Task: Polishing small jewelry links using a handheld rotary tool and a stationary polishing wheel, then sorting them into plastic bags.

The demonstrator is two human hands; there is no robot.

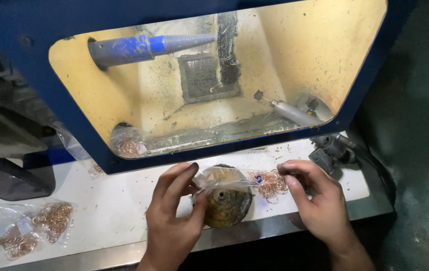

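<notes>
Plastic bag of copper-coloured rings stretches sideways between both hands, above a round worn pad near the white bench front edge. Left hand pinches its left end, right hand pinches the ring-filled end. Open bench lies leftward, before more ring bags; the blue cabinet closes behind

A blue cabinet with a yellow interior fills the upper frame, holding a tapered spindle, a vent grille and a rotary handpiece. Bags of copper rings lie lower left on the white surface.
</notes>
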